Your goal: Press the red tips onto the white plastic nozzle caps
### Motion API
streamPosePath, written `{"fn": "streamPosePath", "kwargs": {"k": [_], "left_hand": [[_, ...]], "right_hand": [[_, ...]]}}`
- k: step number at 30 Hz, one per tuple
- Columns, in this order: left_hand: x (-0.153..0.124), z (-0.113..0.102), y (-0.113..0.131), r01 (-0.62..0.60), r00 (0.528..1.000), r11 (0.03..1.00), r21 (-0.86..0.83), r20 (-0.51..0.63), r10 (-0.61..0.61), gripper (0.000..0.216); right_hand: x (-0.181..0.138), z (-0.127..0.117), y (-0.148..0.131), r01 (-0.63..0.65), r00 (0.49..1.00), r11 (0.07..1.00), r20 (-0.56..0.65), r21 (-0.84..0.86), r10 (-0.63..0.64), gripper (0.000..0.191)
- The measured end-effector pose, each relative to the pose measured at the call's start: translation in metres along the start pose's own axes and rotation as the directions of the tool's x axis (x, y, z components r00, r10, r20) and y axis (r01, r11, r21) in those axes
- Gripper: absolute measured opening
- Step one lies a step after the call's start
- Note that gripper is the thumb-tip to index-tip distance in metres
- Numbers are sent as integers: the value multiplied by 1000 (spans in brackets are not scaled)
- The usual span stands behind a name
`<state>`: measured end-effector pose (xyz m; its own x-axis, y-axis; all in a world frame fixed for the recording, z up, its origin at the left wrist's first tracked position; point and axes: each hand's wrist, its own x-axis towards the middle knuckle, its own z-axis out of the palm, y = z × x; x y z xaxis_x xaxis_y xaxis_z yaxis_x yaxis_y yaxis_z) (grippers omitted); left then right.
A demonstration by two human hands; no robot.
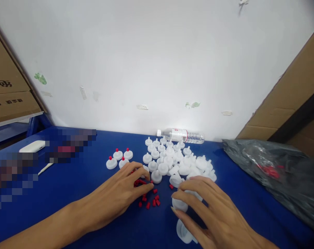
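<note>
My left hand (124, 185) hovers with bent fingers over a scatter of small red caps (154, 203); thumb and index finger are apart, and one red cap shows near their tips. My right hand (211, 211) has its thumb and fingers closed around a white plastic spouted lid (180, 204), partly hidden by the fingers. Another white lid (184, 231) lies below it, under the thumb. Beyond both hands spreads a pile of white spouted lids (169, 160). To the left stand several white lids fitted with red caps (117, 154).
A clear plastic bottle (195, 137) lies on its side against the white wall. On the right is a grey plastic bag (271, 169) with red pieces showing. A white device (32, 146) rests on the blue table (79, 180) at left. Cardboard (281, 97) flanks both sides.
</note>
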<state>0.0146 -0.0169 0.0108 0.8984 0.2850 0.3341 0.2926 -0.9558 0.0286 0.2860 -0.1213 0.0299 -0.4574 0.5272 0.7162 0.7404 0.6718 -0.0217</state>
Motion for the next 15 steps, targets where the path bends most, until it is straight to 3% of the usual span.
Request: {"fn": "streamPosePath", "kwargs": {"k": [5, 10, 15], "left_hand": [[2, -4, 1, 2, 999, 1000, -14, 34, -2, 47], [1, -2, -3, 3, 999, 1000, -27, -41, -4, 53], [-1, 1, -6, 19, 1000, 999, -44, -21, -20, 51]], "right_hand": [[-2, 0, 2, 36, 999, 998, -20, -59, -38, 17], [-3, -4, 3, 36, 998, 998, -46, -58, -39, 19], [-7, 0, -10, 187, 977, 982, -100, 7, -186, 24]]}}
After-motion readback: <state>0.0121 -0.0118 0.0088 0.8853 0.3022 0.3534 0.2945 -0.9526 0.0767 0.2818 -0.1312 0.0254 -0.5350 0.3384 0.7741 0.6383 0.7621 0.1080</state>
